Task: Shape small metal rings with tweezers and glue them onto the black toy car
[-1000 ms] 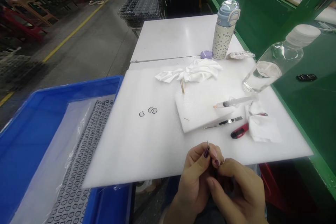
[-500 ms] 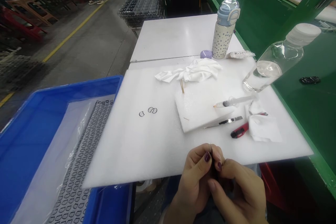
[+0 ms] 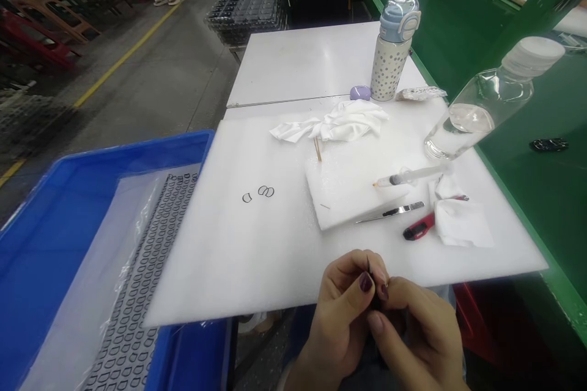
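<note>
My left hand (image 3: 342, 311) and my right hand (image 3: 419, 330) meet at the table's near edge, their fingertips pinched close together. A thin black piece (image 3: 368, 264) sticks up between the left thumb and fingers; most of it is hidden. The right thumb and forefinger press in beside it, and whether they grip the same piece does not show. Beyond the hands lie tweezers (image 3: 397, 211) and a red and black utility knife (image 3: 418, 227). Several thin black D-shaped rings (image 3: 266, 192) rest on the white table sheet (image 3: 220, 256) to the left.
A white foam block (image 3: 348, 180) carries a syringe (image 3: 408, 176) and thin sticks. Behind it lies a crumpled white cloth (image 3: 351, 122). A clear bottle (image 3: 477, 107) and a dotted flask (image 3: 391, 64) stand at right. The blue bin (image 3: 68, 195) at left holds sheets of rings.
The left thumb has shifted slightly right and down, and the thin black piece shows a little differently between the fingers. Both hands stay together in almost the same place.
</note>
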Demonstrator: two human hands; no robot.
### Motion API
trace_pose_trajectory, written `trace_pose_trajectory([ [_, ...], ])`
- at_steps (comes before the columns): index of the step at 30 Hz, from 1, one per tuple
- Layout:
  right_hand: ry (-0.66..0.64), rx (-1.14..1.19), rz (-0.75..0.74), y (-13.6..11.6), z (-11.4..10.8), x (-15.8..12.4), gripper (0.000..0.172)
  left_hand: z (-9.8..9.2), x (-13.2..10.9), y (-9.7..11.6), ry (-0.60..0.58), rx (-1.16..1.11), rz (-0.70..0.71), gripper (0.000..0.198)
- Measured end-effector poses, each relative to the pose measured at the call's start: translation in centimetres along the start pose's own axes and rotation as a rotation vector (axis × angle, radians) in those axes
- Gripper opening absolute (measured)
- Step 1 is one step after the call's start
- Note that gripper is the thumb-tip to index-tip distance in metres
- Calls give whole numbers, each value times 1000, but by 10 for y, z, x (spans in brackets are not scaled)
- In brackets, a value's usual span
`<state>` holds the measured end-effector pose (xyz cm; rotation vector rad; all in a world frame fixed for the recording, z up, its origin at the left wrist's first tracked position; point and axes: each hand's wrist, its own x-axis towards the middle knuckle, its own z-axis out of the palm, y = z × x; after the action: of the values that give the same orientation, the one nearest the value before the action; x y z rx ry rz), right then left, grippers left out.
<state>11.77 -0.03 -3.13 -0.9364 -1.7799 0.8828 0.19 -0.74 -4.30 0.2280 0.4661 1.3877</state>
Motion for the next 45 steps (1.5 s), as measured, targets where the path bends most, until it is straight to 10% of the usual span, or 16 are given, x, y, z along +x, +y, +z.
trace_pose_trajectory([
  [10,11,112,100,13,7,-17,19,11,-2,5,211,131,110,20],
  [45,36,254,244,14,7,-19,12,-11,8,-2,-40,1,29,23],
])
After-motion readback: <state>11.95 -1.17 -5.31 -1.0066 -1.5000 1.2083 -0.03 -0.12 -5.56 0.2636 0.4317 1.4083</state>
